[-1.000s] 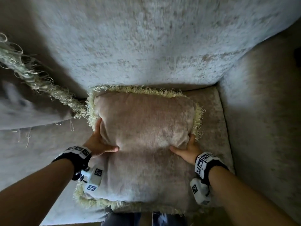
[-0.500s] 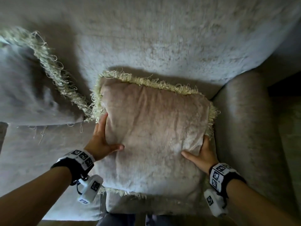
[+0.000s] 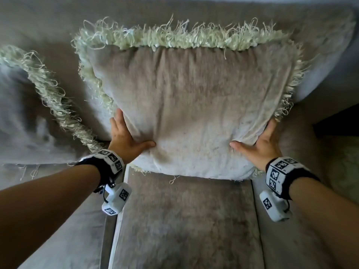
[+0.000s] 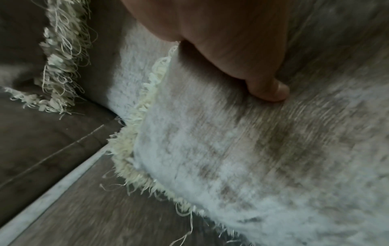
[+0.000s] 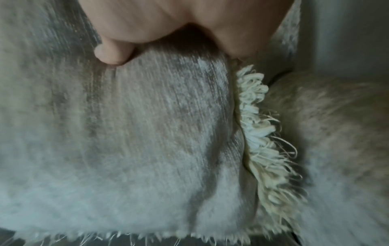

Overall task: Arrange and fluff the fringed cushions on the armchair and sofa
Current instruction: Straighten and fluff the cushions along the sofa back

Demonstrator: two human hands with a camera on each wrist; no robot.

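Observation:
A beige velvet cushion (image 3: 190,105) with a cream fringe stands upright against the sofa back (image 3: 48,22), its lower edge just above the seat. My left hand (image 3: 126,138) grips its left side low down, thumb (image 4: 267,89) pressed on the front and fingers hidden behind the edge. At the right side my right hand (image 3: 260,144) holds it the same way, thumb (image 5: 111,53) on the front face. Both wrist views show the cushion fabric (image 4: 252,149) (image 5: 126,133) and its fringe (image 4: 134,149) (image 5: 258,141) close up and blurred.
A second fringed cushion (image 3: 19,113) leans at the left, its fringe (image 3: 50,94) close to my left hand. The brown seat cushion (image 3: 184,220) lies below. The padded armrest (image 3: 303,136) rises just right of my right hand.
The cushion went from lying flat on the seat to standing upright against the backrest. Both hands rose with it and kept their hold on its sides.

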